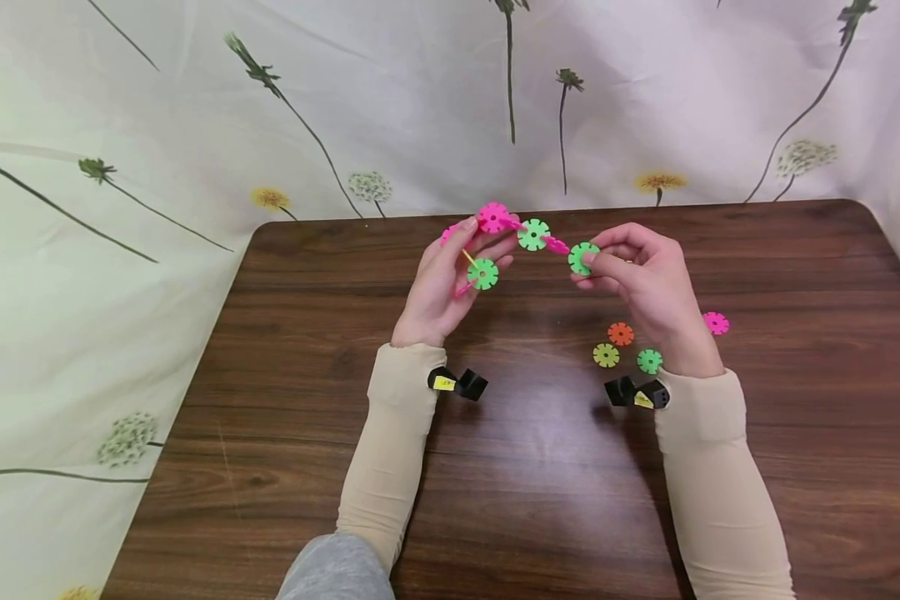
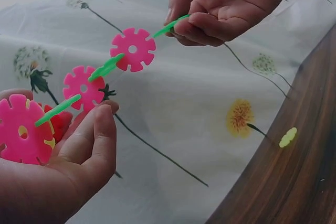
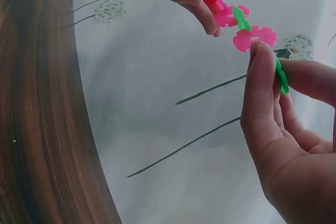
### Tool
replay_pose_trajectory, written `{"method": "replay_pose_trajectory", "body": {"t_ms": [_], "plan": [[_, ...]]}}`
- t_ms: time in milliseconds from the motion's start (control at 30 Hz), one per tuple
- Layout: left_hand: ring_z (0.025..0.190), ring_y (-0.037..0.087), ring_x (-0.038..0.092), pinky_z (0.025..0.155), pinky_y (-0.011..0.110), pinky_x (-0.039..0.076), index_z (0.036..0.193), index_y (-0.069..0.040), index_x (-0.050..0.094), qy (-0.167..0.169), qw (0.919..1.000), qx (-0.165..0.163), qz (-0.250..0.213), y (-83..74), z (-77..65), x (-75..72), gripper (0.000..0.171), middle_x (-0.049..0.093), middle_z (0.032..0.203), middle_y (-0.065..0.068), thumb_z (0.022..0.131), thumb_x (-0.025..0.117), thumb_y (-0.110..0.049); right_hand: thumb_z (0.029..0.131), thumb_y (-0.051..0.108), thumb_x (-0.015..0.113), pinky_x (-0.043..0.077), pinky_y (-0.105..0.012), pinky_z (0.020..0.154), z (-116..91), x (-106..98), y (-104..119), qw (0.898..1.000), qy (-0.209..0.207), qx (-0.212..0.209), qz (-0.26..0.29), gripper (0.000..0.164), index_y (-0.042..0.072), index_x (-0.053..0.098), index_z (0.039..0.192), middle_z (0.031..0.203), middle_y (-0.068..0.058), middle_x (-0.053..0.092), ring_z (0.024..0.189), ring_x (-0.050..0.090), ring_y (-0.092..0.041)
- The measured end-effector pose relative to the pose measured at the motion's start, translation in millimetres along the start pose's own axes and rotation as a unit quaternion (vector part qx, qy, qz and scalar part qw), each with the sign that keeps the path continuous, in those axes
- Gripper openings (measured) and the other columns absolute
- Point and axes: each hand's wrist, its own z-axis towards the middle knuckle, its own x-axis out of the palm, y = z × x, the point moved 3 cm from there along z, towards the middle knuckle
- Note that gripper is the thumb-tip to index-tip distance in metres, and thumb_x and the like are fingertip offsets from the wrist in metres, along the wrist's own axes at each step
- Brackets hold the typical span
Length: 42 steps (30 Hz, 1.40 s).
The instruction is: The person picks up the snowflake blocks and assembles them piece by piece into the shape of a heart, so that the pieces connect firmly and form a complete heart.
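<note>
My right hand [image 1: 652, 279] pinches a green disc [image 1: 577, 257]; my left hand [image 1: 438, 292] holds a chain of notched discs [image 1: 532, 236]

The thumb and forefinger of my right hand are clamped on the faces of the green disc. My left fingers and thumb are curled about the chain, which runs from them across the gap to my right fingers, pink and green discs alternating there. The last pink disc [image 1: 556, 244] sits just beside the green one; I cannot tell whether their slots are joined. Another green disc [image 1: 483, 274] hangs in front of my left palm, on the chain's near end.

Closer to my body than my right fingers, a loose orange disc [image 1: 620, 334], a yellow-green disc [image 1: 606, 356] and a loose green disc [image 1: 649, 361] lie near one another on the brown worktop [image 1: 540, 517]. A loose pink disc [image 1: 716, 323] lies to the right, beyond my wrist. Behind both sets of fingers hangs a pale cloth [image 1: 435, 100] printed with dandelions. Beige sleeves [image 1: 393, 433] cover my forearms, and a small black device [image 1: 471, 384] sits at each wrist.
</note>
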Motion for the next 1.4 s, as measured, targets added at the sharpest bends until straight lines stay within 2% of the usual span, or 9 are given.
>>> {"method": "replay_pose_trajectory", "body": {"t_ms": [533, 900, 1200, 1400], "plan": [[0.104, 0.022, 0.069, 0.085, 0.032, 0.058, 0.126, 0.0, 0.058, 0.007, 0.9999, -0.003, 0.012, 1.6, 0.6, 1.7, 0.034, 0.07, 0.113, 0.007, 0.101, 0.051, -0.021, 0.086, -0.002, 0.069, 0.061, -0.036, 0.069, 1.2, 3.0, -0.9, 1.0, -0.004, 0.013, -0.006, 0.016, -0.006, 0.058, 0.096, 0.08, -0.01, 0.072, 0.069, 0.073, -0.024], [0.101, 0.019, 0.071, 0.077, 0.027, 0.059, 0.125, 0.0, 0.058, -0.015, 0.9991, -0.007, 0.04, 0.5, 0.5, -0.1, 0.039, 0.07, 0.113, 0.007, 0.1, 0.053, -0.028, 0.085, -0.001, 0.07, 0.06, -0.037, 0.068, 1.4, 4.9, -2.1, 1.0, -0.007, 0.015, -0.017, 0.016, -0.007, 0.061, 0.096, 0.08, -0.011, 0.073, 0.068, 0.073, -0.024], [0.103, 0.019, 0.07, 0.085, 0.031, 0.058, 0.128, 0.003, 0.057, 0.002, 0.9965, 0.007, 0.083, -0.3, 1.5, -1.0, 0.039, 0.07, 0.112, 0.007, 0.1, 0.05, -0.025, 0.084, -0.004, 0.069, 0.061, -0.037, 0.067, 1.4, 4.9, -2.3, 1.0, -0.014, 0.019, -0.011, 0.009, -0.005, 0.064, 0.092, 0.08, -0.012, 0.073, 0.066, 0.073, -0.025], [0.11, 0.023, 0.068, 0.088, 0.033, 0.057, 0.133, 0.001, 0.054, 0.009, 0.9951, 0.006, 0.098, 1.3, 2.5, -2.2, 0.042, 0.066, 0.122, 0.008, 0.101, 0.049, -0.024, 0.085, -0.002, 0.069, 0.06, -0.037, 0.068, 2.2, 4.4, -3.6, 0.999, -0.04, 0.02, -0.006, 0.012, -0.006, 0.064, 0.094, 0.08, -0.011, 0.074, 0.066, 0.073, -0.023]]}}
